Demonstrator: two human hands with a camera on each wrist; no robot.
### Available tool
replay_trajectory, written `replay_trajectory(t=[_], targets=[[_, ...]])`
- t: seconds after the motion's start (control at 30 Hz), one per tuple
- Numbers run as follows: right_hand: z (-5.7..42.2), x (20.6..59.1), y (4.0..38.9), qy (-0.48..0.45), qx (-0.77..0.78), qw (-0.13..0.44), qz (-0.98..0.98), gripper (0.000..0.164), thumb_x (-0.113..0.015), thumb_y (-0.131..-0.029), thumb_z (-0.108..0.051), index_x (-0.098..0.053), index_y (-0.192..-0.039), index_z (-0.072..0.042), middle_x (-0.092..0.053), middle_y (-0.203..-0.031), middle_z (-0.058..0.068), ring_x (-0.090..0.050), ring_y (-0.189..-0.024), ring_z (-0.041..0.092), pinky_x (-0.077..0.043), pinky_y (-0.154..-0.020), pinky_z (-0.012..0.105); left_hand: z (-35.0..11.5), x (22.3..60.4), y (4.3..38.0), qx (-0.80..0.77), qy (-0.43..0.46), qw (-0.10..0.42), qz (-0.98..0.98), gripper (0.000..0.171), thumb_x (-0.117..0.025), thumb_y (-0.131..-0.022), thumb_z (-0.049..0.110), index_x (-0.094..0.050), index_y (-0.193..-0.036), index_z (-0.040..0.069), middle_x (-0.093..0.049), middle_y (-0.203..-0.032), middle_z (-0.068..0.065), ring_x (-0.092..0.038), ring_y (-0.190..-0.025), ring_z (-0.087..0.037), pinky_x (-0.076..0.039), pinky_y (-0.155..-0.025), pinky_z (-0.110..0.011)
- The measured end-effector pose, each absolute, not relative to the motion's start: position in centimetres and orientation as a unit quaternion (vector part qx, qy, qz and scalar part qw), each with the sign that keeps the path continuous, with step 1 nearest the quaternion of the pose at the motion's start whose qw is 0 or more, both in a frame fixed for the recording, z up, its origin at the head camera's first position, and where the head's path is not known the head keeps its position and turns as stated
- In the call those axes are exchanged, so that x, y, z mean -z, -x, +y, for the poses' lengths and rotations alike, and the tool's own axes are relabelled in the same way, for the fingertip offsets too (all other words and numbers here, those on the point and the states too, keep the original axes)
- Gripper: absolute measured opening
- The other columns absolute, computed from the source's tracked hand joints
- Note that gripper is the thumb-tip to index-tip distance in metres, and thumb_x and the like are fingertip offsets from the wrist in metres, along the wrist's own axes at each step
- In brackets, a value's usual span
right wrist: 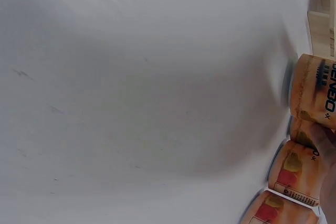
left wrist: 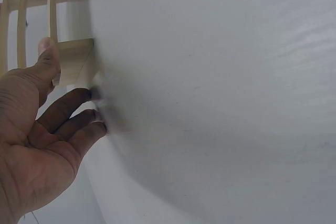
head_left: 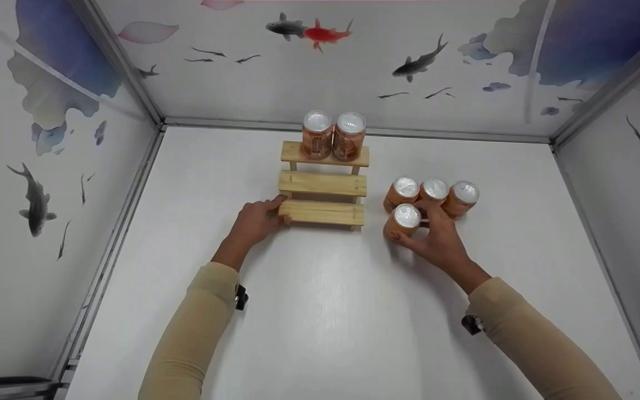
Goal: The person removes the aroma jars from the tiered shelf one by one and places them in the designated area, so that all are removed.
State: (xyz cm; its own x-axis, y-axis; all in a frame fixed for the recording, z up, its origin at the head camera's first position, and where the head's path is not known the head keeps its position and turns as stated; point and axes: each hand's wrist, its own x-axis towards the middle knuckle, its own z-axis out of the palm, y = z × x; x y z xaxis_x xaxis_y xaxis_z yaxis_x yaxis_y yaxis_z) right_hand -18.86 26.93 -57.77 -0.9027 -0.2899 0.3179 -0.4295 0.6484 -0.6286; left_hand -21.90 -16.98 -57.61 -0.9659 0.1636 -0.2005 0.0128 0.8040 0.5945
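A three-step wooden display rack (head_left: 323, 211) stands on the white table. My left hand (head_left: 256, 222) holds the left end of its lowest step; in the left wrist view the thumb (left wrist: 47, 51) lies against the step's edge, the other fingers bent below. To the right of the rack, my right hand (head_left: 436, 239) grips an orange can (head_left: 403, 222) with a silver top, thumb at its front and fingers behind. Right behind that can, several similar cans (head_left: 435, 191) stand close together. In the right wrist view the gripped can (right wrist: 312, 87) is cut off by the frame's edge.
Two more orange cans (head_left: 317, 136) stand side by side on the rack's top step (head_left: 292, 153). White walls printed with fish surround the table (head_left: 320, 333) at the back, left and right.
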Motion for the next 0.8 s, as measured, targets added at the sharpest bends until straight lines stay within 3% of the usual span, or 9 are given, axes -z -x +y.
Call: replay_trajectory(t=[0.8], targets=[[26.93,57.85,19.27,-0.186,-0.371,0.09,-0.905,0.078,-0.1,-0.083,-0.019,-0.055,-0.144,0.0,-0.065,-0.139,0.018,-0.072,-0.125,0.037,-0.066,-0.095,0.053,-16.88,57.57,22.07,-0.289,-0.049,0.124,0.948,0.056,-0.069,-0.111,0.035,-0.056,-0.164,0.025,-0.061,-0.159,-0.021,-0.057,-0.15,-0.044,-0.048,-0.123,-0.057]])
